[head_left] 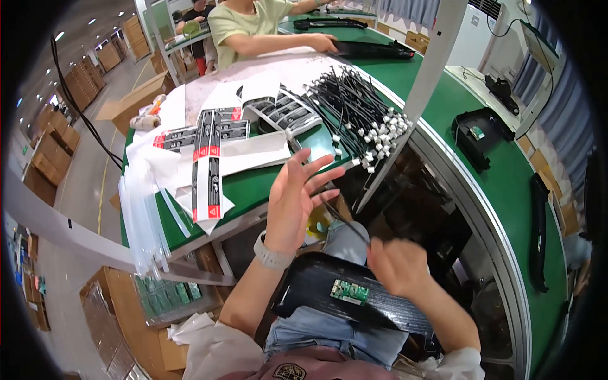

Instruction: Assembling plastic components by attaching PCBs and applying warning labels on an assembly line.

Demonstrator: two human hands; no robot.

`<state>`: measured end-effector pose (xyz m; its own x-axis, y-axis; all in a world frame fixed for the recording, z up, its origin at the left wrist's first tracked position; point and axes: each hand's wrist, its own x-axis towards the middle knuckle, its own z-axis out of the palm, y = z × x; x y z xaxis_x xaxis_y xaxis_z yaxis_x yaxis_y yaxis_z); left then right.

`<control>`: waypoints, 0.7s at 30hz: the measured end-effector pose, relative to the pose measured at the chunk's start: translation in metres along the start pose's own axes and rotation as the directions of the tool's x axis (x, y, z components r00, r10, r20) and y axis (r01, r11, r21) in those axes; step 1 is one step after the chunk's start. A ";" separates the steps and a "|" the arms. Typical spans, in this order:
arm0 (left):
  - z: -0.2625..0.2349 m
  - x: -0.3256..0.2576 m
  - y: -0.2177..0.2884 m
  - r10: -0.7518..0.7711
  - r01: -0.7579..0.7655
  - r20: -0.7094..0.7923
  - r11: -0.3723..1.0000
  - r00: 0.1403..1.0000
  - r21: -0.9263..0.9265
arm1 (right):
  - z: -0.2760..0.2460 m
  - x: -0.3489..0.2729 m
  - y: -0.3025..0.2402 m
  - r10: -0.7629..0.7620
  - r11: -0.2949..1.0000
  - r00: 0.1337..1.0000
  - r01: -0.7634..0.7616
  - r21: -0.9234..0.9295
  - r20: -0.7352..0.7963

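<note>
My left hand is raised, palm toward me, with its fingers spread, in front of the green table's near edge. My right hand is closed and slightly blurred; a thin black cable runs from it up toward my left fingers. Whether the cable touches the left hand is hard to see. On my lap rests a long black plastic housing, with a small green circuit board lying on it. Just beyond my left hand is a heap of black cables with white connectors.
Printed label strips and clear plastic strips lie on the table. A metal post stands beside the cables. On the curved green conveyor lie black housings. Across the table, a co-worker's hand touches another.
</note>
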<state>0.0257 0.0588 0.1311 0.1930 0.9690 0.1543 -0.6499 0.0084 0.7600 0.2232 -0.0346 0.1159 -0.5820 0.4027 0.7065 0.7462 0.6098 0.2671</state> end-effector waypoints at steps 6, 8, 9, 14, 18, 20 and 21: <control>0.006 -0.022 -0.028 -0.095 0.068 0.116 0.974 0.989 0.216 | -0.025 -0.052 -0.046 0.084 0.938 0.908 -0.212 0.276 0.411; 0.008 -0.035 -0.024 -0.151 0.098 0.180 0.957 0.972 0.274 | -0.034 -0.049 -0.043 0.277 0.770 0.858 -0.468 0.435 0.433; 0.009 -0.043 -0.017 -0.215 0.069 0.284 0.891 0.934 0.449 | -0.036 -0.048 -0.040 0.394 0.645 0.819 -0.570 0.510 0.417; 0.021 -0.065 -0.007 -0.392 -0.247 0.546 0.597 0.740 0.763 | -0.054 -0.027 -0.019 0.625 0.263 0.674 -0.656 0.707 0.394; 0.015 -0.072 -0.019 -0.352 -0.479 0.651 0.463 0.673 0.746 | -0.053 -0.032 -0.024 0.634 0.003 0.449 -0.816 0.578 0.630; 0.012 -0.072 -0.021 -0.377 -0.564 0.661 0.344 0.649 0.750 | -0.048 -0.039 -0.027 0.576 -0.102 0.334 -0.876 0.471 0.746; 0.009 -0.075 -0.025 -0.308 -0.599 0.681 0.326 0.664 0.731 | -0.044 -0.040 -0.032 0.576 -0.136 0.304 -0.880 0.456 0.758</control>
<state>0.0342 -0.0160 0.1068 0.8291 0.4726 0.2988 0.2099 -0.7584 0.6171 0.2371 -0.1002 0.1085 0.0079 0.9917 -0.1281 0.2634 -0.1257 -0.9565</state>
